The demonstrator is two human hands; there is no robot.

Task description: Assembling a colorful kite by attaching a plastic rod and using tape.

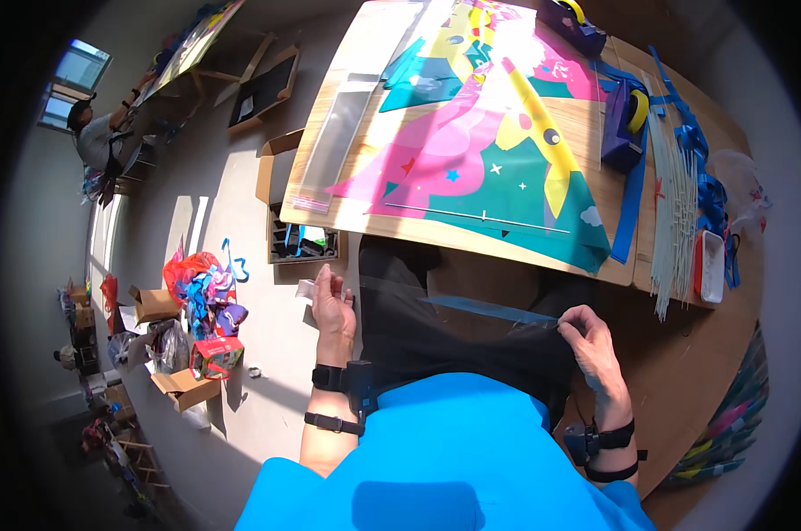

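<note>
The one view looks steeply down from the person's head, over the blue shirt [454, 434] and forward to the table [369, 137]. The left hand [332, 310] and right hand [593, 343] are near the lens, the table a little farther. The wide fisheye sweep bends straight edges and takes in the floor [277, 354] at left.

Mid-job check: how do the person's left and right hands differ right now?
The left hand is open, fingers pointing up, with nothing visibly held; the right hand pinches one end of the clear plastic film. The left hand is nearer the open cardboard box; the right hand is farther from it. Both wrists wear black straps.
</note>
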